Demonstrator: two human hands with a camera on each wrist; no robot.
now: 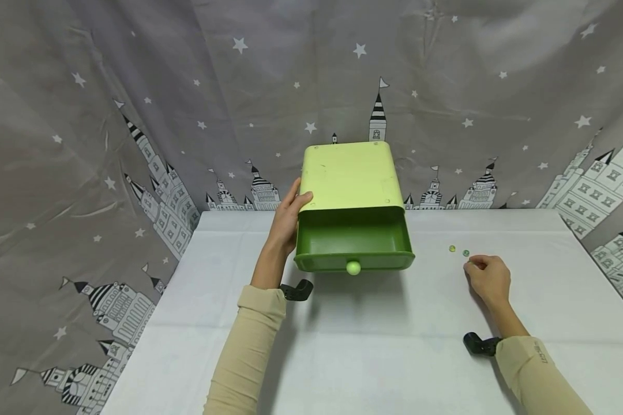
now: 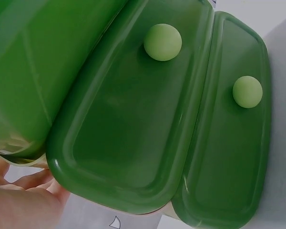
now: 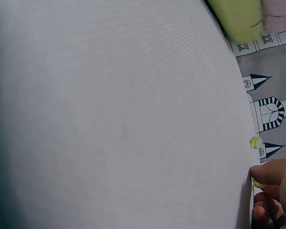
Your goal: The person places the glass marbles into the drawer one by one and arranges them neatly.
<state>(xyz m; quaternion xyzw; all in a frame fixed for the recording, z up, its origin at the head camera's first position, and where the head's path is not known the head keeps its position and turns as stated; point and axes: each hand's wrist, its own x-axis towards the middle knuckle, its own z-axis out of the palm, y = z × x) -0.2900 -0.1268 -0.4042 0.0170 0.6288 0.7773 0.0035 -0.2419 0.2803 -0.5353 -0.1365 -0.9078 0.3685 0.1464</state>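
A small drawer cabinet with a yellow-green casing (image 1: 350, 176) stands on the table. Its top green drawer (image 1: 350, 262) is pulled out, and the inside that shows is bare. My left hand (image 1: 285, 222) holds the casing's left side, thumb near the top edge; in the left wrist view part of that hand (image 2: 26, 200) shows beside the casing. At the right, my right hand (image 1: 490, 279) has bent fingers close to a teal glass marble (image 1: 466, 253). A yellowish marble (image 1: 452, 248) lies farther left. Whether the fingertips grip a marble is unclear.
Two lower drawer fronts (image 2: 128, 114) with round light-green knobs (image 2: 162, 42) are pushed in. A white cloth (image 1: 374, 357) covers the table. Behind it hangs a grey curtain (image 1: 270, 86) printed with castles and stars.
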